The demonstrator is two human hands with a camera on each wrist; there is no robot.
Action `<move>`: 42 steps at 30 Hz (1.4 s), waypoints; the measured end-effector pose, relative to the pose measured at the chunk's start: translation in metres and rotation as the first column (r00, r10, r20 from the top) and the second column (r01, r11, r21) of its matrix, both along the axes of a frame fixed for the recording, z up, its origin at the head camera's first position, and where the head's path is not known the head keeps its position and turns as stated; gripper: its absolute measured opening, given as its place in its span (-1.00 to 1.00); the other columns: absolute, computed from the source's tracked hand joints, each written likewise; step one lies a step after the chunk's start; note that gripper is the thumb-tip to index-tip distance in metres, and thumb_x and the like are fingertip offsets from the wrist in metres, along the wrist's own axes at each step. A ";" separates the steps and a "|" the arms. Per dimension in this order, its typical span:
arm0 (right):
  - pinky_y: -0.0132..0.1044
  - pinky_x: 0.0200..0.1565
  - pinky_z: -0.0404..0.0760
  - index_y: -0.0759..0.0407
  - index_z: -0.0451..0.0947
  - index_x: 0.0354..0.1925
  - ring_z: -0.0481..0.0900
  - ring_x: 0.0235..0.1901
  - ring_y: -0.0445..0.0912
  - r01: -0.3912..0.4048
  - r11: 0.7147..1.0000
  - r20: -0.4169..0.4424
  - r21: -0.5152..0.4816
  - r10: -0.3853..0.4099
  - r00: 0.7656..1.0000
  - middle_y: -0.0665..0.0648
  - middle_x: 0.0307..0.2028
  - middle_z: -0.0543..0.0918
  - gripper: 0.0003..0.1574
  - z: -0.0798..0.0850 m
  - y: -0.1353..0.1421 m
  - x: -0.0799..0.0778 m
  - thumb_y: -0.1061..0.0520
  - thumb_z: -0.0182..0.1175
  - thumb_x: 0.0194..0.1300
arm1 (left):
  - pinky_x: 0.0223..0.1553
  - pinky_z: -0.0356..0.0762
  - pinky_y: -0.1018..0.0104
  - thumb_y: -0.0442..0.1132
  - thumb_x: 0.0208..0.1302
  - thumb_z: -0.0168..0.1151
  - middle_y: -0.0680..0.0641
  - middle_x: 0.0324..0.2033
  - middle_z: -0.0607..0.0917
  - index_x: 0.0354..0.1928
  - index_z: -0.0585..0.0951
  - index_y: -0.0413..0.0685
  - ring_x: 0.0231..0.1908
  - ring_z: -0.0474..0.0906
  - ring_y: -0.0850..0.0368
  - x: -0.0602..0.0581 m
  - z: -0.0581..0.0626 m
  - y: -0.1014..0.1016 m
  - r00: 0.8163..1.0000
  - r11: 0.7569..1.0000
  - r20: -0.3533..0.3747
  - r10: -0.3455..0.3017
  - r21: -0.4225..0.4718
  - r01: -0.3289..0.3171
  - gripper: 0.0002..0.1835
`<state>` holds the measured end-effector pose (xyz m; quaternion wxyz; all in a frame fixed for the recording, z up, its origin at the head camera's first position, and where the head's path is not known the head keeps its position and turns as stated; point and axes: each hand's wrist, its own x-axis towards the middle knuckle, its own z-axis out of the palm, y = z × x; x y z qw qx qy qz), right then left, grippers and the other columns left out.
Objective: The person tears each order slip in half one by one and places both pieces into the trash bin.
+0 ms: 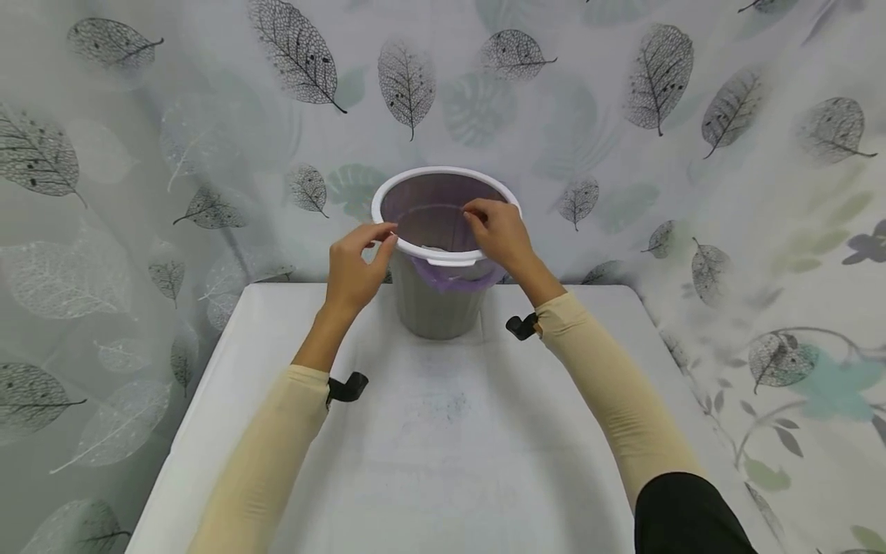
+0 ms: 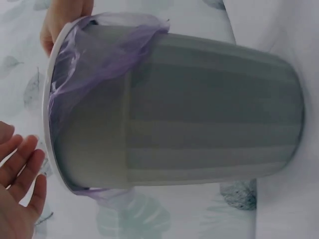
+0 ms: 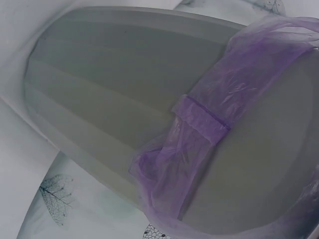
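A grey waste bin (image 1: 438,304) stands upright on the table, and a white ring (image 1: 450,258) runs round its mouth. A thin purple bin bag (image 3: 219,94) lines it, its edge folded down outside below the ring. At the ring's left side is my left hand (image 1: 358,261), its fingers loosely bent; in the left wrist view these fingers (image 2: 22,167) are apart from the ring. My right hand (image 1: 500,231) is over the ring's right side, thumb and fingertips loosely bent above the mouth with nothing visible between them. The right wrist view does not show that hand.
The bin is near the back edge of a table with a white cover (image 1: 443,462). Behind and beside it hangs a leaf-patterned curtain (image 1: 228,138). Each wrist carries a small black camera mount (image 1: 348,387).
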<state>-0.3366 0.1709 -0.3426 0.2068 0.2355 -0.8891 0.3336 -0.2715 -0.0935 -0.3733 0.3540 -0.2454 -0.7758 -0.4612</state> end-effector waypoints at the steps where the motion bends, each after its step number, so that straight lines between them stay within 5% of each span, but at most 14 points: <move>1: -0.03 -0.05 0.63 0.31 0.74 0.02 0.70 -0.15 0.09 -0.001 1.000 -0.002 0.000 0.001 1.000 0.24 -0.11 0.77 -0.75 0.000 0.000 0.000 0.21 0.21 0.53 | -0.07 0.60 0.02 -0.30 0.44 0.31 -0.11 -0.16 0.79 0.02 0.76 -0.25 -0.12 0.69 0.00 0.006 -0.005 -0.002 1.000 1.000 -0.002 0.005 0.013 -0.005 -0.77; 10: -0.05 -0.09 0.62 0.29 0.74 0.01 0.69 -0.18 0.07 0.017 1.000 -0.005 -0.016 -0.017 1.000 0.23 -0.13 0.77 -0.76 -0.005 0.004 -0.008 0.21 0.20 0.54 | -0.01 0.59 0.11 -0.37 0.46 0.28 -0.08 -0.18 0.81 0.03 0.76 -0.23 -0.13 0.70 0.00 0.056 -0.052 -0.026 0.999 0.993 0.021 0.044 0.112 -0.047 -0.80; 15: -0.06 -0.10 0.61 0.28 0.74 0.02 0.68 -0.20 0.07 0.044 0.999 -0.003 -0.009 -0.044 0.999 0.22 -0.14 0.77 -0.75 -0.011 0.009 -0.012 0.19 0.20 0.56 | -0.01 0.52 0.34 -0.43 0.45 0.24 -0.04 -0.23 0.81 0.03 0.76 -0.20 -0.17 0.69 -0.01 0.077 -0.066 -0.034 0.997 0.985 0.041 0.071 0.154 -0.076 -0.78; 19: -0.04 -0.09 0.61 0.29 0.73 0.03 0.68 -0.20 0.08 0.050 0.999 0.009 -0.007 -0.050 0.999 0.24 -0.13 0.76 -0.74 -0.011 0.009 -0.013 0.19 0.18 0.57 | -0.01 0.53 0.33 -0.42 0.46 0.23 -0.05 -0.23 0.81 0.04 0.76 -0.21 -0.18 0.69 -0.03 0.084 -0.070 -0.041 0.995 0.985 0.051 0.080 0.148 -0.087 -0.78; 25: -0.03 -0.03 0.59 0.32 0.73 0.01 0.67 -0.15 0.10 0.061 0.998 -0.024 -0.015 -0.061 0.998 0.24 -0.12 0.76 -0.74 -0.010 0.008 -0.018 0.20 0.18 0.56 | 0.03 0.55 0.10 -0.37 0.42 0.26 -0.06 -0.09 0.80 0.18 0.70 -0.21 0.01 0.69 -0.03 0.077 -0.067 -0.054 0.985 0.982 0.058 0.164 0.081 -0.168 -0.67; 32: 0.10 0.31 0.39 0.28 0.68 0.14 0.43 0.29 0.18 0.148 0.989 -0.111 -0.003 -0.148 0.983 0.23 0.22 0.64 -0.64 -0.018 0.029 -0.013 0.12 0.17 0.54 | 0.32 0.36 -0.16 -0.27 0.36 0.36 -0.16 0.31 0.59 0.42 0.53 -0.16 0.34 0.45 -0.17 0.072 -0.048 -0.080 0.968 0.972 0.089 0.234 -0.019 -0.234 -0.42; 42: 0.21 0.47 0.05 0.36 0.47 0.38 0.18 0.48 0.32 0.204 0.978 -0.036 -0.034 -0.206 0.978 0.40 0.45 0.34 -0.42 -0.034 0.079 -0.017 0.04 0.11 0.59 | 0.42 0.20 -0.14 -0.20 0.35 0.37 -0.13 0.43 0.47 0.52 0.43 -0.04 0.46 0.28 -0.15 0.066 -0.029 -0.116 0.951 0.957 0.118 0.285 -0.096 -0.275 -0.30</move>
